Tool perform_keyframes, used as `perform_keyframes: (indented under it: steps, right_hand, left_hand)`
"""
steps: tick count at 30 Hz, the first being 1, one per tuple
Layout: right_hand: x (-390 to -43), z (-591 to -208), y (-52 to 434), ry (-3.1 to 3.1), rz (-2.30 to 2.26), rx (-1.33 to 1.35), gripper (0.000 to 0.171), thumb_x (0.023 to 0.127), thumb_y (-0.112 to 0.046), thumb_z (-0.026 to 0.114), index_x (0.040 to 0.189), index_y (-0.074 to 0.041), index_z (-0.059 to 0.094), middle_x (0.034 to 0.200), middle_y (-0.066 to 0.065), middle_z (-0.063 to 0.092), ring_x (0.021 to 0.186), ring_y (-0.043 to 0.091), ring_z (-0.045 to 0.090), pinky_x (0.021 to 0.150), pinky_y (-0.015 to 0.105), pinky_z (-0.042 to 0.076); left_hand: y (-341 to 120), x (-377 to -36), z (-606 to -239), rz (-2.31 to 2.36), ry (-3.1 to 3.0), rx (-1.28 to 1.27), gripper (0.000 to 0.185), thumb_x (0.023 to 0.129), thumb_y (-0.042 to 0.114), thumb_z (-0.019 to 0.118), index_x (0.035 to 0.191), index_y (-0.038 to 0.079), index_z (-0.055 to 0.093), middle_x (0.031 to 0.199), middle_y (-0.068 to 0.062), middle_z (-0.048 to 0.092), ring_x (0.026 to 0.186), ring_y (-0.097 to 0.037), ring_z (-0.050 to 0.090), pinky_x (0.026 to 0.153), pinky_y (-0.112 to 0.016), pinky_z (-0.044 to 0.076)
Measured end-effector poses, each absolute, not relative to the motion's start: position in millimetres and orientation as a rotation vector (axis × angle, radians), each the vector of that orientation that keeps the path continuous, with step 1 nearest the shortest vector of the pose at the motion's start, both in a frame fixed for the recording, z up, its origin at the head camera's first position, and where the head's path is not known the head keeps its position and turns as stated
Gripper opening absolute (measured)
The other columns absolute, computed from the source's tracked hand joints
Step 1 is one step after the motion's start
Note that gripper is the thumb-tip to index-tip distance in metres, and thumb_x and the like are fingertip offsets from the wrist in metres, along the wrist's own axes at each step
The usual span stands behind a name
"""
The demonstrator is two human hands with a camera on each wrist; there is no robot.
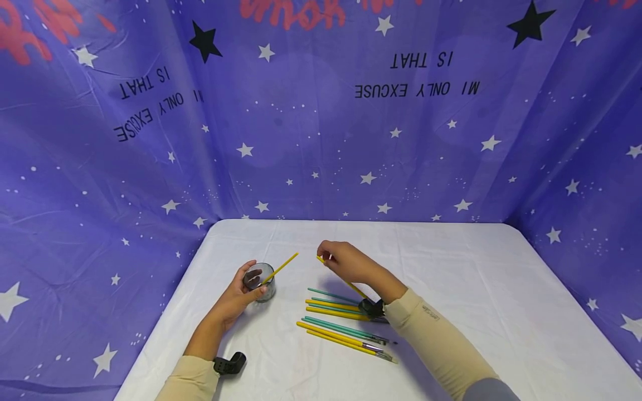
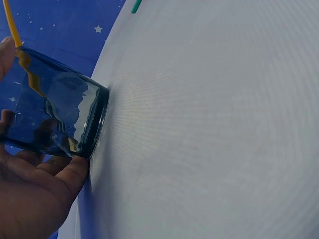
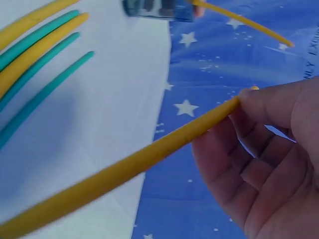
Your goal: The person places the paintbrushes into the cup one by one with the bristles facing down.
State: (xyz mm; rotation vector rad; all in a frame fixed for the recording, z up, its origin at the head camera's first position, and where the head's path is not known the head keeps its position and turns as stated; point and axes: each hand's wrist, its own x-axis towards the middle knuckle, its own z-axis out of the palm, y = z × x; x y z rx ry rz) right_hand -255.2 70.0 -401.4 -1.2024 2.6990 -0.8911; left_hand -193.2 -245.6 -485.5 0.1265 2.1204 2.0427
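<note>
My left hand (image 1: 236,298) grips a dark glass cup (image 1: 259,281) on the white table (image 1: 451,267); the fingers wrap its side (image 2: 55,119). One yellow brush (image 1: 281,268) leans out of the cup. My right hand (image 1: 346,260) pinches the handle end of another yellow brush (image 1: 351,285), lifted off the table to the right of the cup. The right wrist view shows that yellow brush (image 3: 124,172) held at the fingertips (image 3: 254,102), with the cup (image 3: 157,10) at the top edge.
Several yellow and teal brushes (image 1: 341,326) lie side by side on the table in front of my right forearm. A purple star-print cloth (image 1: 321,111) hangs behind and at both sides. Bare tabletop lies to the right.
</note>
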Motion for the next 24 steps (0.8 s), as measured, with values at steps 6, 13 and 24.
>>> perform_keyframes:
  steps: [6, 13, 24]
  right_hand:
    - [-245, -388, 74, 2.744, -1.029, -1.201, 0.014, 0.098, 0.0, 0.058, 0.11, -0.007, 0.06, 0.097, 0.001, 0.063, 0.086, 0.015, 0.06, 0.073, 0.031, 0.05]
    - [-235, -380, 78, 2.805, -1.244, -1.123, 0.013, 0.098, -0.003, 0.06, 0.108, -0.009, 0.059, 0.094, -0.002, 0.063, 0.087, 0.013, 0.06, 0.072, 0.033, 0.049]
    - [-228, -389, 74, 2.507, -1.9, -0.968, 0.015, 0.099, 0.001, 0.057, 0.113, 0.0, 0.054, 0.099, 0.015, 0.061, 0.092, 0.026, 0.064, 0.075, 0.031, 0.057]
  left_hand:
    - [-246, -193, -487, 2.051, 2.119, 0.14, 0.084, 0.094, 0.001, 0.065, 0.157, 0.01, 0.01, 0.155, -0.024, 0.026, 0.143, -0.039, 0.025, 0.092, -0.015, 0.041]
    - [-245, -193, -488, 2.059, 2.129, 0.145, 0.084, 0.094, 0.0, 0.065, 0.157, 0.009, 0.011, 0.154, -0.025, 0.028, 0.142, -0.039, 0.027, 0.092, -0.015, 0.04]
    - [-246, -193, -486, 2.043, 2.127, 0.139, 0.085, 0.094, 0.002, 0.066, 0.157, 0.01, 0.01, 0.155, -0.024, 0.027, 0.144, -0.038, 0.026, 0.092, -0.015, 0.04]
